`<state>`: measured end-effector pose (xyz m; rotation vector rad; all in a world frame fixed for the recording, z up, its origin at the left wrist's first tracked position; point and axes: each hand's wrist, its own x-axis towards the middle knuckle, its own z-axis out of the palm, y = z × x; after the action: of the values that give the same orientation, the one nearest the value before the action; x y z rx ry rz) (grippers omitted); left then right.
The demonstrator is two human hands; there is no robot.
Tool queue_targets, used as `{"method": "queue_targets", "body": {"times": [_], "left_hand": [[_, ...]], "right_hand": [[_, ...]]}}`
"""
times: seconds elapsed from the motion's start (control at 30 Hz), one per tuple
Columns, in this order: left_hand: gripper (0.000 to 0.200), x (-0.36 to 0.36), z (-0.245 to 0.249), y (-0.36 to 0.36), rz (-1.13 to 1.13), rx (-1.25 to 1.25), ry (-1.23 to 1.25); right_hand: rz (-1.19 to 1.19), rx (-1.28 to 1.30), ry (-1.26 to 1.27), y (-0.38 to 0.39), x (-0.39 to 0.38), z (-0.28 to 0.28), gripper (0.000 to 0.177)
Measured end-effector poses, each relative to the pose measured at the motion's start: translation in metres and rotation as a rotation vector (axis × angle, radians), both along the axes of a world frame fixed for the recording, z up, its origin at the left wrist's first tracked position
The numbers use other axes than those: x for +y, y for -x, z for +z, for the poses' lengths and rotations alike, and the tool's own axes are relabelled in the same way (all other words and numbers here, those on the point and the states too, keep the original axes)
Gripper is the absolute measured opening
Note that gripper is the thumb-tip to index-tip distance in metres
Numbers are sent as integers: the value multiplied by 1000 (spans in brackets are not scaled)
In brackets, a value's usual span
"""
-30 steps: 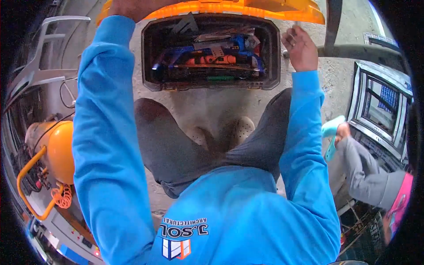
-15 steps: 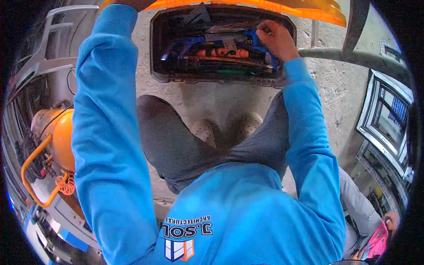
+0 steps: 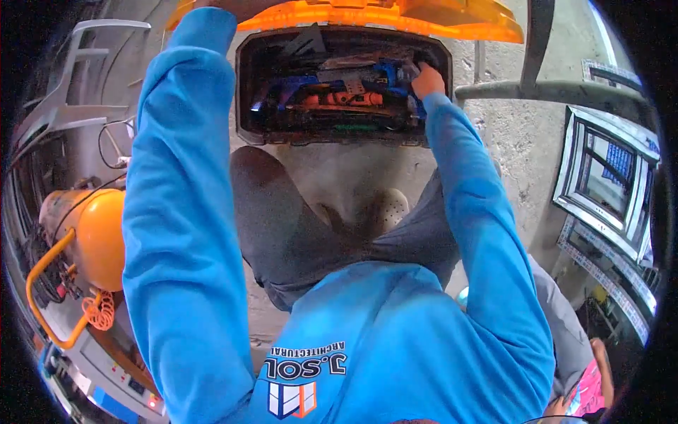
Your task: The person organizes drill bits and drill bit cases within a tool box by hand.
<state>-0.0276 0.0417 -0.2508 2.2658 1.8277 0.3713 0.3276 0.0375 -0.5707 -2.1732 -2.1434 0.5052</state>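
Reaching into the open toolbox (image 3: 289, 136)

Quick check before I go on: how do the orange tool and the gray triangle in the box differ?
The orange tool is long and rounded; the gray triangle is flat and angular. The tool lies near the middle, the triangle toward the lid side. Both are inside the box.
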Motion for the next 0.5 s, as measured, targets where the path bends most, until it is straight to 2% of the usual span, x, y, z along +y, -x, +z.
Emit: {"method": "queue_targets", "body": {"times": [0.07, 0.13, 0.17, 0.3, 0.5], "left_hand": [[75, 1, -1, 3, 7, 53, -22], [76, 3, -4, 3, -11, -35, -4], [76, 3, -3, 3, -8, -34, -1], [79, 6, -4, 4, -25, 52, -34], [77, 9, -10, 6, -34, 48, -84]], "right_hand": [[27, -79, -79, 15, -6, 6, 36], [22, -201, 54, 19, -2, 7, 31], [85, -164, 201, 14, 8, 6, 29], [95, -136, 170, 12, 14, 8, 28], [284, -228, 226, 8, 20, 15, 27]]}}
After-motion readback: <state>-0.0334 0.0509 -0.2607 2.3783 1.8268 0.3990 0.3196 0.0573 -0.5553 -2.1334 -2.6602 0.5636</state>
